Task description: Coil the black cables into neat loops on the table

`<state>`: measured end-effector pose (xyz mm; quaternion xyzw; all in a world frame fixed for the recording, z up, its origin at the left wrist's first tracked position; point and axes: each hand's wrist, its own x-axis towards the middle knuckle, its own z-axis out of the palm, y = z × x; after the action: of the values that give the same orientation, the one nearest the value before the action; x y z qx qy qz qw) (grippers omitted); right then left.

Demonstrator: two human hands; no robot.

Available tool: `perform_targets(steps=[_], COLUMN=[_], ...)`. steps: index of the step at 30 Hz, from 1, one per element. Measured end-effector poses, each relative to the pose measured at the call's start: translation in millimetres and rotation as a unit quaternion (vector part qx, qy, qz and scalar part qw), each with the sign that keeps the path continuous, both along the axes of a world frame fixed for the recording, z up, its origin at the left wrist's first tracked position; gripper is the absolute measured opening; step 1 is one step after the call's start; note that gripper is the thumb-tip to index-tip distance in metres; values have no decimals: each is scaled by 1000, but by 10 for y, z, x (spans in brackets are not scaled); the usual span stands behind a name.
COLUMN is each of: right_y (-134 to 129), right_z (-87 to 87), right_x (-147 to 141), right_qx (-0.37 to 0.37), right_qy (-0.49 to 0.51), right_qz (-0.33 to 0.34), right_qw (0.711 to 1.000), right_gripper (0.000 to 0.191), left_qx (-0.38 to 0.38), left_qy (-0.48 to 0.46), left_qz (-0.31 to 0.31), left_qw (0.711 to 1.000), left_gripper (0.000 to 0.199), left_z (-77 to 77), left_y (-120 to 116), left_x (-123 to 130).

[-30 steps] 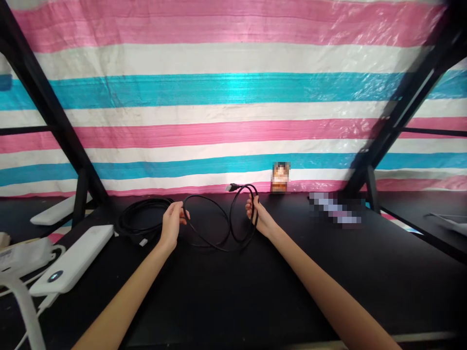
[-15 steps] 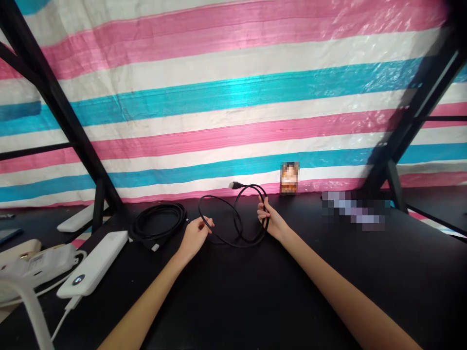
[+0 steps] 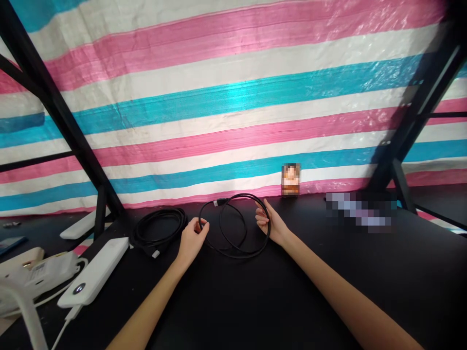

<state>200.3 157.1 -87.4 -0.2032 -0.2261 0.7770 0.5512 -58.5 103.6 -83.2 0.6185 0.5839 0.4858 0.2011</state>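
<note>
A black cable (image 3: 245,235) hangs in loose loops between my two hands, low over the dark tabletop. My right hand (image 3: 270,222) is closed around the bundled loops at their right side. On the left, my left hand (image 3: 194,236) pinches one strand between thumb and fingers. The cable's connector (image 3: 220,202), with a light metal tip, sticks out at the top of the loops and points left. Beside my left hand lies a second black cable (image 3: 135,233), coiled flat, with its pale-tipped plug (image 3: 155,253) toward me.
A white power bank (image 3: 95,274) with a white lead lies at left, near a white power strip (image 3: 54,272). Black metal frame legs (image 3: 91,165) flank the table (image 3: 233,306). A striped sheet (image 3: 233,126) hangs behind. Two blurred items stand or lie at the back right.
The loops in my hands have become rounder and sit lower. The connector has shifted left and down. My left hand has turned, its fingers closer around the strand.
</note>
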Motion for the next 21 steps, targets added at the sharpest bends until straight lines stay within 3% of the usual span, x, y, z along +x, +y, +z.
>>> perform_targets(steps=[7, 15, 21], right_y=[-40, -153, -284], right_z=[25, 130, 196], right_x=[29, 67, 55], right_qx=[-1, 2, 36], right_qy=[-33, -111, -59], right_qz=[57, 160, 209], right_qw=[998, 981, 975], right_gripper=[14, 31, 37], left_qx=[6, 36, 45], left_qy=[72, 132, 156], left_qz=[-11, -19, -34], left_qw=[997, 990, 986], left_gripper=[23, 25, 27], left_z=[-69, -4, -34], left_y=[15, -17, -36], left_x=[-15, 4, 23])
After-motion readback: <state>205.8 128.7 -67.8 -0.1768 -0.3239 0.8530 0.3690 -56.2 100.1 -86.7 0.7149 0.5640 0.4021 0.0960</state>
